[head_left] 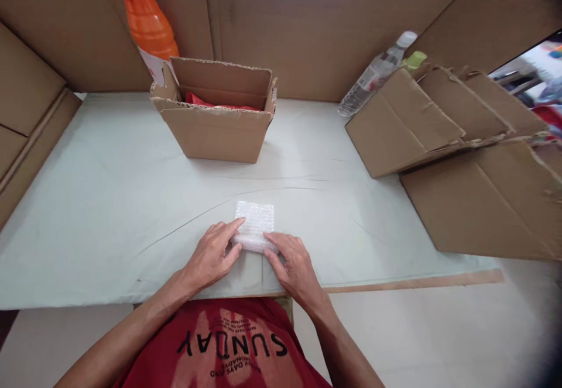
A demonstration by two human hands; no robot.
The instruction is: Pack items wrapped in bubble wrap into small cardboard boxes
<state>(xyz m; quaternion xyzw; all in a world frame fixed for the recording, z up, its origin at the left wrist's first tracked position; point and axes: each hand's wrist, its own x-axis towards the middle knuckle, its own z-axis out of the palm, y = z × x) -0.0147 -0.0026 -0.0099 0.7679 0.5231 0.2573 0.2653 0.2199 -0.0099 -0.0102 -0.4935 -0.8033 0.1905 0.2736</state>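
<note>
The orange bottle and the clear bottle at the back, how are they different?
The orange bottle is bright orange and stands behind the open box. The clear bottle is see-through with a white cap, thinner, and leans behind the flat cardboard. Both are plastic bottles, away from both hands.

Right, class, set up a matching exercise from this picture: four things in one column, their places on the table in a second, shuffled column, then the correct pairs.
Things:
1. small white bubble-wrap sheet
2. open brown cardboard box
3. tall orange plastic bottle
4. clear plastic water bottle

Places:
A. leaning behind the flattened cardboard stack, far right
B. under the fingers of the left hand and right hand
C. middle of the far table edge
D. behind the box, far left

Pairs: 1-B, 2-C, 3-D, 4-A
</note>
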